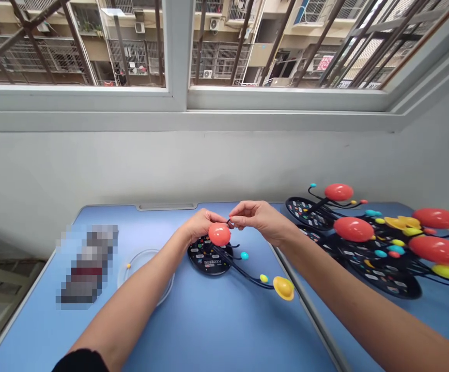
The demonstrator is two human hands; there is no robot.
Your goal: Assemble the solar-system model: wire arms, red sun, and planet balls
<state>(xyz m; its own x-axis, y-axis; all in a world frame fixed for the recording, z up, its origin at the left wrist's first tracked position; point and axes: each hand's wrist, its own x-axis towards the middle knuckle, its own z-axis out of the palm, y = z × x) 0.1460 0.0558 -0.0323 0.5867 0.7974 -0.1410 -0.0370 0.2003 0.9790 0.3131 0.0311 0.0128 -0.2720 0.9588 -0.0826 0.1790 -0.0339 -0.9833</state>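
A solar system model stands on the blue table, with a round black printed base (208,266), a glossy red sun ball (219,234) and curved black arms. On its arms sit a cyan ball (244,256), a small yellow ball (263,278) and a yellow ringed planet (283,288). My left hand (201,226) is closed at the back of the sun ball, its fingertips partly hidden. Just to the right, my right hand (261,219) pinches the end of a thin black arm, where a tiny reddish bit shows at the fingertips.
Several similar models with red sun balls (353,229) crowd the right table. A clear round dish (146,253) with a tiny orange ball (128,265) lies left, partly behind my forearm. Beyond it is a pixelated object (88,266). A wall and window (177,98) stand behind.
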